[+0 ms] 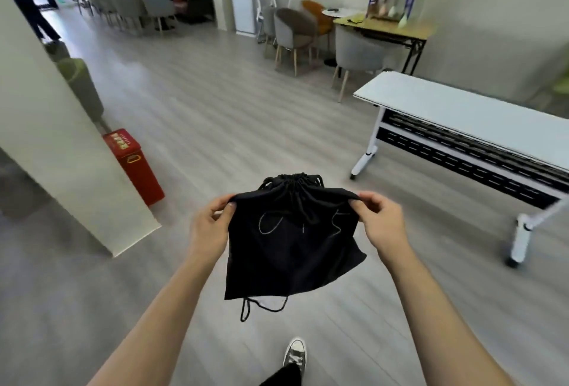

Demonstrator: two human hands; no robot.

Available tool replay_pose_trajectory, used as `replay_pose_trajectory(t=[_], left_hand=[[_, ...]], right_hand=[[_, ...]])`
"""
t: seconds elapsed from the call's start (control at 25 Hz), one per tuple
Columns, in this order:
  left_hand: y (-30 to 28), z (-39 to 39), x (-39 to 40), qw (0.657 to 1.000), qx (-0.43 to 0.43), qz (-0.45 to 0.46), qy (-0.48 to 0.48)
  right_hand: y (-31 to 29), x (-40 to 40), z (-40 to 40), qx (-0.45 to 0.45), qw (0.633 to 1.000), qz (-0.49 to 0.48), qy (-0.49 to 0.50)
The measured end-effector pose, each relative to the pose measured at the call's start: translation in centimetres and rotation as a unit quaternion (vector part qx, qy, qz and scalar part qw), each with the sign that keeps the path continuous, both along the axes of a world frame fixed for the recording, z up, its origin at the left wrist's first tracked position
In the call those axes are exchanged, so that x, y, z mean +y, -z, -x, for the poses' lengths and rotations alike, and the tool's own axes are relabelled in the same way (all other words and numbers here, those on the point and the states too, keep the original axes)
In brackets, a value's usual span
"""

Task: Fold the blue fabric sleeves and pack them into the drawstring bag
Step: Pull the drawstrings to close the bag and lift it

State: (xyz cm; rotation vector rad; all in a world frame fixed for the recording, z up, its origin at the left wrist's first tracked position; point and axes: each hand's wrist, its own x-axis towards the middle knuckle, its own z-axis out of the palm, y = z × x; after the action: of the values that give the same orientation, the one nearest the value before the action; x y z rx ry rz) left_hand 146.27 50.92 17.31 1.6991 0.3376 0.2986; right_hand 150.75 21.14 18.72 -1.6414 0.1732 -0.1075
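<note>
The black drawstring bag [292, 238] hangs in mid-air in front of the person, carried by nothing but two hands, above the grey floor [215, 108]. Its mouth is gathered tight at the far top, with cords bunched there, and another loop of cord [261, 308] dangles below its bottom edge. Pale chalk-like marks show on the front panel.

The left hand [209, 225] pinches the bag's upper left corner between thumb and fingers. The right hand [380, 219] pinches the upper right corner in the same way, so the cloth is stretched flat between them. Both grips are narrow, on thin folds of fabric only.

No blue sleeves can be seen anywhere in this view, so whether they are already inside cannot be told; the bag looks fairly flat.

A white table [462, 114] stands well apart to the right, a red box [132, 164] sits against the pillar at left, and a shoe [295, 351] shows below.

The likely trouble is this: with the mouth drawn shut, nothing can go in until it is loosened, and tugging at the corners will not open it. The pinches are slight, so a corner could slip free and the bag drop. The hanging cord could also snag or be trodden on near the foot.
</note>
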Motion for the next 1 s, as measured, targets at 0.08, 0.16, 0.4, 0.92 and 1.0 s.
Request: replay_pose_trajectory(t=[0.08,0.16,0.4,0.92,1.0], left_hand=[[0.4,-6.6,-3.3,0.999,0.002,0.012,0.046],[0.7,-13.3,-6.7,0.998,0.008,0.022,0.066],[-1.1,-29.9,-17.8,0.989,-0.002,0.041,0.143],[-4.5,-62.7,-39.4,0.983,-0.042,0.025,0.175],[-5.3,-67.7,-42.3,0.985,-0.050,0.025,0.165]], right_hand=[[0.2,-3.4,-3.8,0.003,0.999,-0.006,0.053],[0.1,-6.6,-7.9,0.014,0.995,-0.007,0.097],[-1.7,-16.2,-18.5,0.015,0.977,-0.002,0.213],[-3.0,-35.8,-47.8,-0.019,0.967,-0.047,0.250],[-3.8,-38.8,-53.1,-0.024,0.969,-0.041,0.243]])
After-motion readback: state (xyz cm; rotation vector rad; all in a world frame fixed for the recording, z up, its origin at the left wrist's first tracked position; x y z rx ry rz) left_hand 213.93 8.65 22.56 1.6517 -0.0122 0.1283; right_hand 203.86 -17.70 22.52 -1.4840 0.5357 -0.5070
